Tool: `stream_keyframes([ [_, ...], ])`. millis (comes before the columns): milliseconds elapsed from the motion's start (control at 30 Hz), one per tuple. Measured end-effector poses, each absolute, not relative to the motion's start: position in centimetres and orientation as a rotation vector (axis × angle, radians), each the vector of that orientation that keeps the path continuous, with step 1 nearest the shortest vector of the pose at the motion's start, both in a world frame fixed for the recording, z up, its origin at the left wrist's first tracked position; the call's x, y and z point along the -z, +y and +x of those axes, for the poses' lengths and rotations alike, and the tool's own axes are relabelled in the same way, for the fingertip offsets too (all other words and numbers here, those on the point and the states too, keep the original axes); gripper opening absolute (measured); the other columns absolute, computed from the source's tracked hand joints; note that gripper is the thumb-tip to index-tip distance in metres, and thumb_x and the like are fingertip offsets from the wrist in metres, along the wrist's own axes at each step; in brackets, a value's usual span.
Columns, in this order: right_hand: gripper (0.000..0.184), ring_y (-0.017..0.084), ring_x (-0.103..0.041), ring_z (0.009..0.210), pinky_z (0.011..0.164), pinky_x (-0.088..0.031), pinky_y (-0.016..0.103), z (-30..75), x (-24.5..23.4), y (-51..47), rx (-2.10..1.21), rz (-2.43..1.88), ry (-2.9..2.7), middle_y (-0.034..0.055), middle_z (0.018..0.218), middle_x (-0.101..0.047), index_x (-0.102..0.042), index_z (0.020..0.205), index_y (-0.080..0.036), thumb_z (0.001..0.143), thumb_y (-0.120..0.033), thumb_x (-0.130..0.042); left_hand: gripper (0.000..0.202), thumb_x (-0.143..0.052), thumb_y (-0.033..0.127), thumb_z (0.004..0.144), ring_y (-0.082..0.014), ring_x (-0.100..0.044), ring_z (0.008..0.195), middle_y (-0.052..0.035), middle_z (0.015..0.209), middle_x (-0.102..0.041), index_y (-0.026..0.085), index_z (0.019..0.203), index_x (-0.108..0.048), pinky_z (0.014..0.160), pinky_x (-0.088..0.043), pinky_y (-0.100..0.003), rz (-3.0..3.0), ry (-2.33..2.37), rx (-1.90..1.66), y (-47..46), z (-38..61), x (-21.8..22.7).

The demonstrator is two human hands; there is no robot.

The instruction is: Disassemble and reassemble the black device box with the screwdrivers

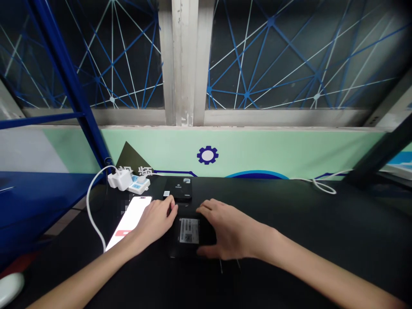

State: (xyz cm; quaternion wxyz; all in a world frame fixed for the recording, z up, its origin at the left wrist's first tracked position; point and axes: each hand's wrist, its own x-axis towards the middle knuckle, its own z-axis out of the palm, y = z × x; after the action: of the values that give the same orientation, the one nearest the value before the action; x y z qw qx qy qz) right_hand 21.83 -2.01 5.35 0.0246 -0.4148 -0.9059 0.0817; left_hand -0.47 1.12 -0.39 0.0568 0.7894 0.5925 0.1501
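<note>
Black tabletop (289,231): labelled black box (189,231) between hands, spread right hand (230,229) overlapping it, loosely curled left hand (154,221) just beside.

A head-worn camera looks forward and down over the left hand (154,221) and right hand (228,229), close behind the fingers (172,206), facing the tabletop (289,223) and window (270,56) beyond them.

Left arm (86,274) and right arm (322,272) reach inward — left hand (156,222) curled, right hand (227,229) spread, palm down.
</note>
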Motion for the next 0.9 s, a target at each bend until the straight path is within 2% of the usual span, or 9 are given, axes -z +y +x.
stream_keyframes([
  [67, 0.082, 0.039, -0.057, 0.116, 0.103, -0.044, 0.051, 21.5, -5.1, -2.3, -0.298, -1.276, -2.864, 0.0201, 0.122, -0.061, -0.06, 0.127, -0.01, 0.065, -0.059, -0.08, 0.021, -0.036, 0.028, 0.101, -0.02, -0.06, 0.061, 0.0011, 0.065, -0.059, 0.024, 0.087, -0.05, 0.054, -0.027, -0.029, 2.415, 1.791, -0.435, 1.2, -0.6, 0.4],
  [133, 0.087, 0.04, -0.055, 0.118, 0.104, -0.042, 0.053, 21.2, -4.8, -2.3, -0.31, -1.306, -2.883, 0.0201, 0.125, -0.059, -0.057, 0.13, -0.01, 0.063, -0.059, -0.082, 0.022, -0.034, 0.027, 0.102, -0.0208, -0.062, 0.064, 0.0001, 0.068, -0.062, 0.024, 0.09, -0.052, 0.054, -0.028, -0.029, 2.435, 1.782, -0.417, 1.2, -0.8, 0.5],
  [333, 0.085, 0.036, -0.056, 0.108, 0.096, -0.047, 0.051, 21.3, -4.3, -1.8, -0.29, -1.222, -2.856, 0.0161, 0.116, -0.058, -0.057, 0.124, -0.013, 0.059, -0.059, -0.085, 0.024, -0.032, 0.026, 0.103, -0.0238, -0.066, 0.071, -0.0028, 0.076, -0.067, 0.024, 0.097, -0.055, 0.056, -0.031, -0.03, 2.46, 1.801, -0.37, 1.3, -0.9, 0.7],
  [467, 0.075, 0.033, -0.056, 0.102, 0.088, -0.05, 0.047, 21.4, -4.4, -1.8, -0.26, -1.147, -2.843, 0.0143, 0.112, -0.058, -0.059, 0.119, -0.015, 0.061, -0.054, -0.085, 0.023, -0.033, 0.026, 0.103, -0.0253, -0.067, 0.072, -0.0042, 0.077, -0.067, 0.023, 0.099, -0.056, 0.056, -0.032, -0.03, 2.464, 1.835, -0.337, 1.3, -0.9, 0.7],
  [767, 0.081, 0.032, -0.057, 0.104, 0.091, -0.048, 0.045, 21.8, -4.1, -1.4, -0.383, -1.131, -2.8, 0.0128, 0.116, -0.059, -0.055, 0.127, -0.019, 0.06, -0.052, -0.086, 0.023, -0.033, 0.018, 0.101, -0.025, -0.066, 0.076, -0.0035, 0.08, -0.067, 0.025, 0.099, -0.056, 0.059, -0.033, -0.03, 2.467, 1.797, -0.295, 1.1, -0.9, 0.5],
  [900, 0.078, 0.032, -0.056, 0.101, 0.092, -0.045, 0.048, 21.9, -3.9, -1.1, -0.35, -1.101, -2.802, 0.0122, 0.115, -0.058, -0.057, 0.122, -0.02, 0.059, -0.056, -0.086, 0.024, -0.033, 0.018, 0.101, -0.0254, -0.066, 0.076, -0.0039, 0.08, -0.067, 0.024, 0.1, -0.056, 0.06, -0.034, -0.03, 2.466, 1.798, -0.278, 1.0, -0.9, 0.6],
])
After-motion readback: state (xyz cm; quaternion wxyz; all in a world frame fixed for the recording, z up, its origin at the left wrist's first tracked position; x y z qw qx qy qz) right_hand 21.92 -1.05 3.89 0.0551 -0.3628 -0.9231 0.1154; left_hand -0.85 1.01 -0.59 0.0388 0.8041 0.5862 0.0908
